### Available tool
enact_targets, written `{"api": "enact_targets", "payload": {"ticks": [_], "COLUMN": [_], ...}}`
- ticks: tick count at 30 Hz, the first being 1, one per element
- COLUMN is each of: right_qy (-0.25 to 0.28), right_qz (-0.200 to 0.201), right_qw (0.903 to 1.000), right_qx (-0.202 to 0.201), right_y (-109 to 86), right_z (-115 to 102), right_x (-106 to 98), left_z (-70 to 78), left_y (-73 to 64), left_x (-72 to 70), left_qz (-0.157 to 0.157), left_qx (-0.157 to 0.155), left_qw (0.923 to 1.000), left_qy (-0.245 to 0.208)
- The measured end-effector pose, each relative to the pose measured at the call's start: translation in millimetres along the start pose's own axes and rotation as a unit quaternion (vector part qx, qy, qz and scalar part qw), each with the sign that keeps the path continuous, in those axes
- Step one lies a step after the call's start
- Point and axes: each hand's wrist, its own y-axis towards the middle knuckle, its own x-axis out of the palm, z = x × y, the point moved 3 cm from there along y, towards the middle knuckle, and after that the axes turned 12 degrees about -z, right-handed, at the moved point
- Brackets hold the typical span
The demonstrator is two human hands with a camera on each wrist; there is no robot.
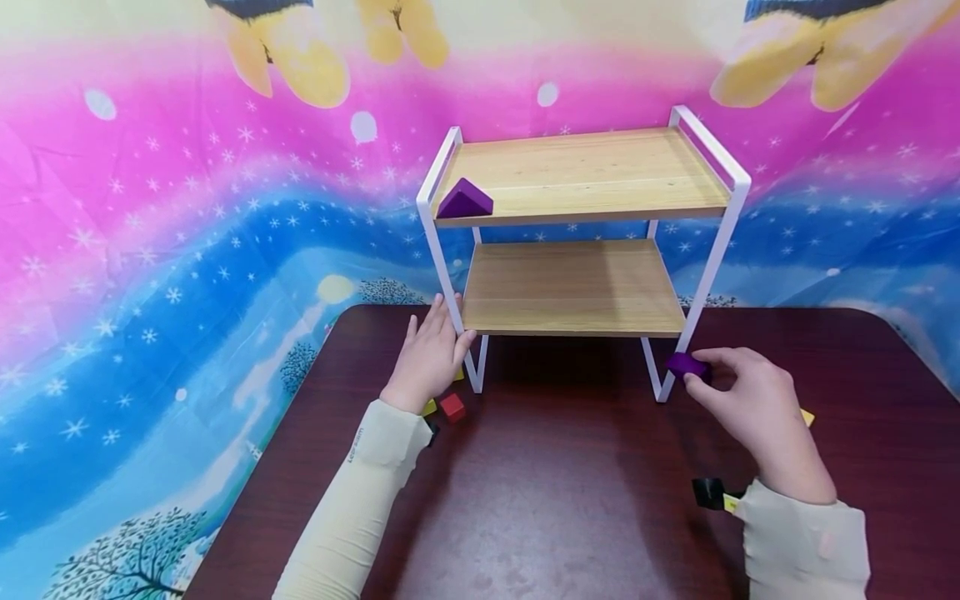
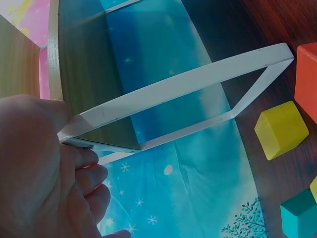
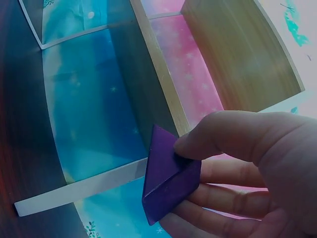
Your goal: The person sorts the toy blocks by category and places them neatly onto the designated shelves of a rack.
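Observation:
A two-tier shelf (image 1: 577,287) with wooden boards and a white frame stands on the table. My left hand (image 1: 423,358) rests against its left front leg at the lower board, fingers mostly straight; the left wrist view shows the thumb (image 2: 54,111) beside the white frame (image 2: 173,89). Between thumb and fingers, my right hand (image 1: 750,404) pinches a purple triangular block (image 3: 171,181), held by the right front leg. Another purple triangular block (image 1: 465,200) lies on the top board's front left corner. The lower board (image 1: 570,287) also shows.
Left of the shelf lie a red block (image 1: 452,407), a yellow block (image 2: 282,130) and a teal block (image 2: 299,213). A yellow piece (image 1: 807,417) shows beyond the right hand. Behind the table (image 1: 570,500) hangs a printed cloth (image 1: 187,208).

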Motion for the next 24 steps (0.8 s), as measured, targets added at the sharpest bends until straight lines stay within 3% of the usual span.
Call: {"api": "enact_targets", "payload": {"ticks": [24], "right_qy": [0.001], "right_qz": [0.032], "right_qw": [0.9987], "right_qx": [-0.041], "right_y": [-3.0], "right_z": [-13], "right_x": [0], "left_z": [0.8], "left_y": [-0.6], "left_x": [-1.5], "left_qz": [-0.002], "left_qx": [0.002], "left_qw": [1.0], "left_qy": [-0.004]}}
